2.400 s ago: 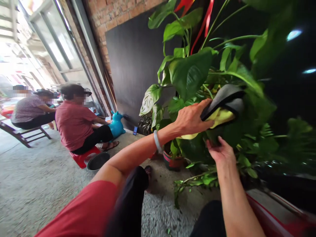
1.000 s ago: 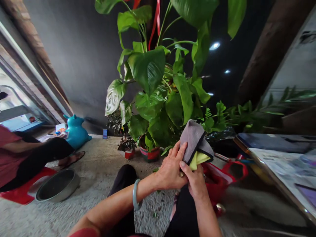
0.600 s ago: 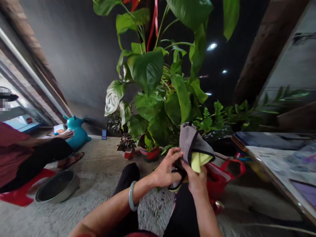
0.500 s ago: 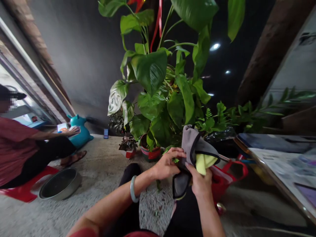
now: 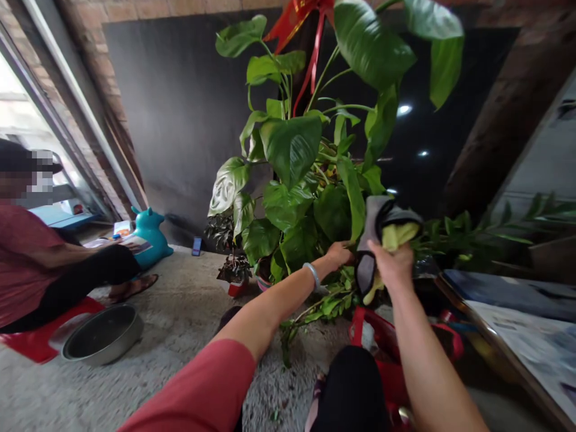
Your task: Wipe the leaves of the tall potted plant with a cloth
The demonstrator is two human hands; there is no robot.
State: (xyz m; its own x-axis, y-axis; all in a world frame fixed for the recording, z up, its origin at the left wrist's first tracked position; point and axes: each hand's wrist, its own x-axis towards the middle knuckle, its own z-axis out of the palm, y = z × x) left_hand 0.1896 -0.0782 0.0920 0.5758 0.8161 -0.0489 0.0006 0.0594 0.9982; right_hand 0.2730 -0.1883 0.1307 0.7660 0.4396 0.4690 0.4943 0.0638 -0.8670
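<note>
My right hand (image 5: 395, 264) is closed around a folded cloth (image 5: 369, 231), grey with black edging and a yellow side, raised beside the plant's lower leaves. Left of it, my left hand (image 5: 341, 255), with a pale bangle on the wrist, has its fingers curled at the lower tip of a long green leaf (image 5: 353, 195). Some of those fingers are hidden and slightly blurred. The large potted plant (image 5: 291, 147) stands before me, with broad glossy leaves and a red ribbon (image 5: 310, 66) near its top.
At left, a person (image 5: 31, 258) sits on a red stool (image 5: 33, 348) by a metal basin (image 5: 103, 336) and a teal animal-shaped toy (image 5: 150, 237). A small potted plant (image 5: 234, 273) stands nearby. A red bag (image 5: 382, 342) lies below my hands; a table (image 5: 508, 324) is at right.
Both hands have moved forward, toward the plant. My left hand has left the cloth and reached the leaf; my right hand has carried the cloth along. The view has tilted up.
</note>
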